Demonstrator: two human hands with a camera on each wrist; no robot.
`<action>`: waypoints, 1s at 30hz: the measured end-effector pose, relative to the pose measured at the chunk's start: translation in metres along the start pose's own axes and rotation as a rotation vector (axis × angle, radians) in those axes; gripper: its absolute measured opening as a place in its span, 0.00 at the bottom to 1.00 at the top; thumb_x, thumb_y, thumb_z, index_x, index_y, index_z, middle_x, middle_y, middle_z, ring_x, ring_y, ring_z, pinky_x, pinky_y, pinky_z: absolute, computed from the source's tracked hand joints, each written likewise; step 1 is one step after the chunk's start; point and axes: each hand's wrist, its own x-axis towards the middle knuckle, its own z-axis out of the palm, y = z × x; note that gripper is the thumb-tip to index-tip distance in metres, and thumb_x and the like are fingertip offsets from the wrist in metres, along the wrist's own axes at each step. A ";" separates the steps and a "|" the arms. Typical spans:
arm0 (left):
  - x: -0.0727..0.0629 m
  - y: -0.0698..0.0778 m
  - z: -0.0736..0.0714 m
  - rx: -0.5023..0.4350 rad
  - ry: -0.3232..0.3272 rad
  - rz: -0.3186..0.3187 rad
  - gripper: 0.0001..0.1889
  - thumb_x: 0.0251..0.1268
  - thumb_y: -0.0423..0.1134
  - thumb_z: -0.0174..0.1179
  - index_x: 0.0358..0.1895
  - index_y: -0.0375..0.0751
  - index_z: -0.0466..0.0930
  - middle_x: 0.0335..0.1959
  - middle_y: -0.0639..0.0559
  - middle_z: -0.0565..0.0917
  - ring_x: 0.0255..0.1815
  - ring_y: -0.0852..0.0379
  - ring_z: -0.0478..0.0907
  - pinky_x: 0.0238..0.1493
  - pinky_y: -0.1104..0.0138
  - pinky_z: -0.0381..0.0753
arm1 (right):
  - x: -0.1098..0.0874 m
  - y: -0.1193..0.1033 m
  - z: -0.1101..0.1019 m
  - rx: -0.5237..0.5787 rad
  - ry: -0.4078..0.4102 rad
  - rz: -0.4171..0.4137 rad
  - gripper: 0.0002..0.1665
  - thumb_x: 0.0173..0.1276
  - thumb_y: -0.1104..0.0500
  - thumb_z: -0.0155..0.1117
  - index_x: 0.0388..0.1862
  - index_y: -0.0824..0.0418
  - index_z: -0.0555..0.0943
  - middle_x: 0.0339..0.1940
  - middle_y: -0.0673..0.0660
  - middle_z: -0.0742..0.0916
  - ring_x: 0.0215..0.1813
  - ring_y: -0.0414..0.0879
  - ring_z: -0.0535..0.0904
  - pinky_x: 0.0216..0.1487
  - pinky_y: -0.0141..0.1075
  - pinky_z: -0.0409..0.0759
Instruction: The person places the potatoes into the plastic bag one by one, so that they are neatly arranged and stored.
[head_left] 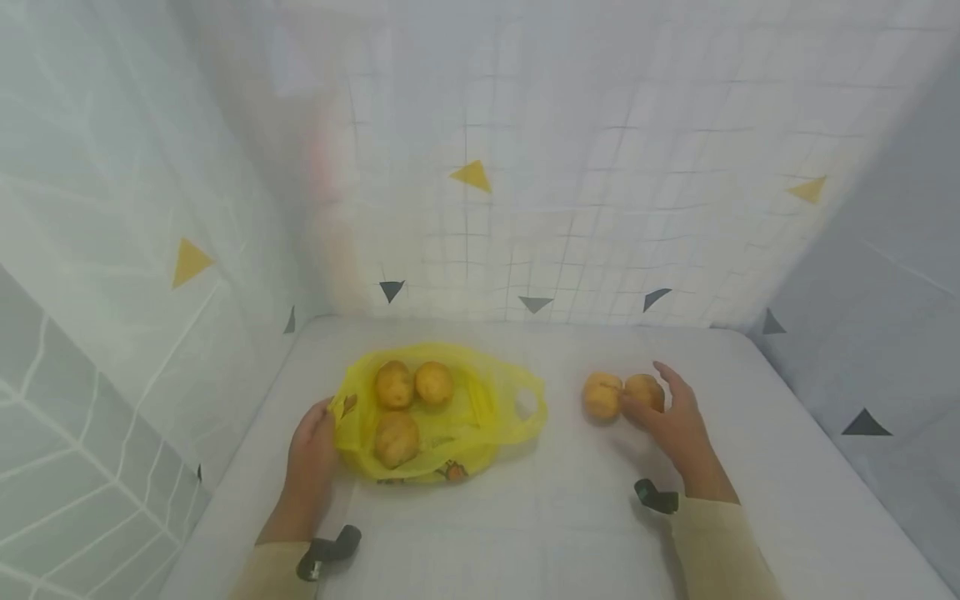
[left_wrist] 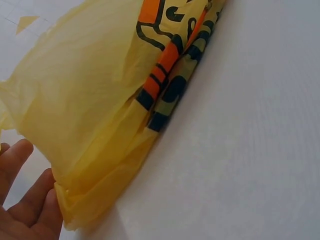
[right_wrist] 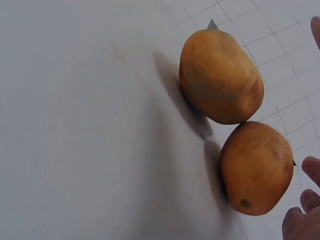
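A yellow plastic bag (head_left: 472, 433) lies on the left half of the table, its mouth spread and its printed side low. Three potatoes (head_left: 396, 439) sit inside it. My left hand (head_left: 311, 442) holds the bag's left edge; in the left wrist view its fingers (left_wrist: 37, 200) are at the thin plastic. On the right, two more potatoes lie side by side: a left one (head_left: 602, 396) and a right one (head_left: 645, 392). My right hand (head_left: 678, 425) is around the right potato's near side with thumb and fingers spread apart. In the right wrist view its fingertips (right_wrist: 311, 200) show just beside the nearer potato (right_wrist: 256, 170).
The white table (head_left: 540, 517) has rounded far corners. Pale sheets with a grid and triangle marks (head_left: 472, 177) rise behind it and at both sides. Each wrist carries a small black camera mount (head_left: 330, 552), close over the table top.
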 end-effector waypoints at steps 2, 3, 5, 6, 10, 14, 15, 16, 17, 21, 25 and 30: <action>0.001 0.001 -0.001 0.000 -0.004 0.000 0.27 0.84 0.62 0.37 0.72 0.55 0.72 0.72 0.57 0.74 0.72 0.56 0.68 0.75 0.52 0.65 | 0.000 0.003 0.000 0.007 0.004 0.011 0.69 0.62 0.26 0.70 0.89 0.44 0.41 0.88 0.66 0.47 0.85 0.73 0.43 0.74 0.76 0.52; 0.002 0.002 -0.001 0.001 -0.005 -0.004 0.27 0.84 0.62 0.37 0.72 0.55 0.72 0.72 0.57 0.74 0.72 0.56 0.68 0.75 0.53 0.65 | 0.000 0.005 0.001 0.008 0.004 0.013 0.70 0.62 0.25 0.70 0.89 0.45 0.41 0.88 0.67 0.46 0.85 0.73 0.43 0.74 0.76 0.51; 0.002 0.002 -0.001 -0.001 -0.006 -0.008 0.27 0.84 0.61 0.37 0.72 0.54 0.72 0.72 0.57 0.74 0.72 0.56 0.68 0.75 0.53 0.65 | 0.000 0.008 0.002 0.006 0.006 0.015 0.71 0.62 0.25 0.70 0.89 0.46 0.40 0.88 0.68 0.46 0.85 0.73 0.42 0.75 0.75 0.50; 0.002 0.003 -0.001 0.002 -0.006 -0.014 0.27 0.84 0.61 0.36 0.72 0.54 0.72 0.72 0.57 0.74 0.72 0.56 0.68 0.74 0.53 0.66 | 0.000 0.010 0.002 0.007 0.004 0.018 0.71 0.62 0.25 0.70 0.89 0.47 0.39 0.88 0.68 0.46 0.85 0.73 0.41 0.75 0.75 0.49; 0.002 0.003 -0.001 0.002 -0.010 -0.027 0.27 0.84 0.60 0.36 0.72 0.54 0.72 0.71 0.57 0.74 0.70 0.57 0.69 0.72 0.55 0.67 | 0.000 0.018 0.004 0.018 -0.003 0.022 0.72 0.62 0.26 0.71 0.89 0.47 0.38 0.88 0.67 0.45 0.85 0.73 0.40 0.76 0.75 0.47; 0.000 0.004 -0.001 0.011 -0.012 -0.040 0.27 0.84 0.61 0.36 0.73 0.55 0.71 0.72 0.57 0.73 0.70 0.56 0.69 0.71 0.55 0.68 | 0.001 0.028 0.005 0.013 -0.009 0.026 0.73 0.62 0.25 0.70 0.89 0.47 0.36 0.88 0.67 0.44 0.85 0.73 0.40 0.76 0.75 0.47; 0.000 0.004 -0.001 0.012 -0.010 -0.043 0.27 0.84 0.61 0.36 0.73 0.55 0.71 0.72 0.58 0.73 0.70 0.56 0.69 0.71 0.55 0.68 | 0.001 0.031 0.005 0.008 -0.008 0.029 0.73 0.61 0.25 0.70 0.89 0.46 0.36 0.88 0.67 0.44 0.85 0.73 0.40 0.76 0.75 0.47; 0.000 0.004 -0.001 0.010 -0.007 -0.041 0.27 0.84 0.61 0.36 0.73 0.54 0.71 0.72 0.57 0.73 0.70 0.56 0.69 0.71 0.55 0.68 | 0.001 0.033 0.006 0.005 -0.010 0.028 0.74 0.61 0.24 0.70 0.89 0.47 0.36 0.88 0.68 0.44 0.85 0.73 0.41 0.76 0.75 0.48; 0.000 0.004 -0.001 0.004 -0.005 -0.039 0.27 0.84 0.60 0.36 0.72 0.54 0.72 0.71 0.57 0.74 0.70 0.56 0.69 0.71 0.56 0.68 | 0.002 0.035 0.006 0.006 -0.009 0.028 0.74 0.61 0.24 0.70 0.89 0.47 0.36 0.88 0.68 0.44 0.85 0.74 0.42 0.76 0.75 0.48; 0.000 0.002 -0.001 0.001 0.003 -0.030 0.26 0.85 0.60 0.37 0.72 0.53 0.73 0.71 0.57 0.74 0.69 0.56 0.70 0.70 0.57 0.69 | 0.004 0.041 0.010 0.024 -0.005 0.015 0.75 0.60 0.24 0.70 0.89 0.48 0.36 0.88 0.68 0.46 0.84 0.74 0.44 0.76 0.74 0.50; 0.001 0.000 -0.001 0.010 -0.007 -0.033 0.27 0.84 0.61 0.36 0.72 0.54 0.72 0.71 0.57 0.74 0.69 0.56 0.70 0.72 0.55 0.69 | 0.004 0.043 0.012 0.035 0.005 0.008 0.74 0.60 0.24 0.70 0.89 0.48 0.37 0.88 0.67 0.47 0.84 0.74 0.45 0.76 0.73 0.52; 0.003 -0.002 0.000 0.026 -0.015 -0.034 0.26 0.85 0.59 0.35 0.72 0.55 0.71 0.71 0.59 0.74 0.69 0.56 0.70 0.73 0.54 0.68 | 0.004 0.044 0.012 0.041 0.000 0.032 0.73 0.60 0.23 0.69 0.89 0.46 0.37 0.88 0.66 0.47 0.85 0.73 0.45 0.77 0.73 0.52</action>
